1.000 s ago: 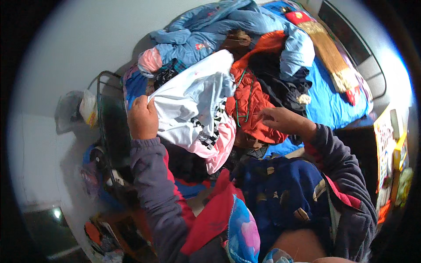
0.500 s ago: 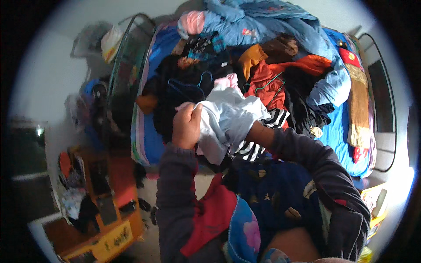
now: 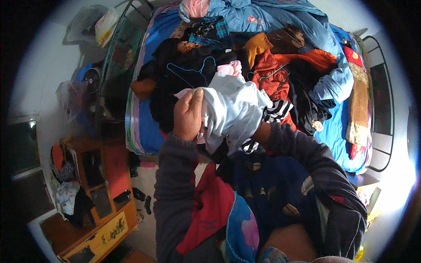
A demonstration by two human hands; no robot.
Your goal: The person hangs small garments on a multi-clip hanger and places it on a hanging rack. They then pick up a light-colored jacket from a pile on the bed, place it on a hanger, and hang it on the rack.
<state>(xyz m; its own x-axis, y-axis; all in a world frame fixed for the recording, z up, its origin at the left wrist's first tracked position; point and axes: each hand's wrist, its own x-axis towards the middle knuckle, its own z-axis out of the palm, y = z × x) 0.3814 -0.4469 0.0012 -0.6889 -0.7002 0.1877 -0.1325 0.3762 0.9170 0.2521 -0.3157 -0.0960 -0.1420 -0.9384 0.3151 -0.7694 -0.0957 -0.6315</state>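
Observation:
A smooth white garment [image 3: 234, 107] is bunched up in front of me, over the near side of the bed. My left hand [image 3: 188, 115] is closed on its left edge, thumb on top, with a pinkish bit of cloth beside the fingers. On the other side my right hand [image 3: 262, 133] goes in under or inside the white cloth; only the wrist shows and its fingers are hidden. Just beyond lie a pink cloth [image 3: 230, 69] and a blue wire hanger [image 3: 191, 72] on black clothes. A black-and-white striped cloth [image 3: 278, 110] pokes out by my right wrist.
Red and orange clothes [image 3: 274, 74] with a green hanger are heaped on the bed. A light blue quilt [image 3: 285, 19] lies along the back, and a gold-brown textile [image 3: 358, 101] at the right. Metal rails [image 3: 383, 105] stand at the bed's ends. At lower left is a wooden cabinet [image 3: 103, 184].
The view has shifted a little, so the bed sits higher in it. The white garment is gathered more, and its lower left part no longer hangs as far down below my left hand.

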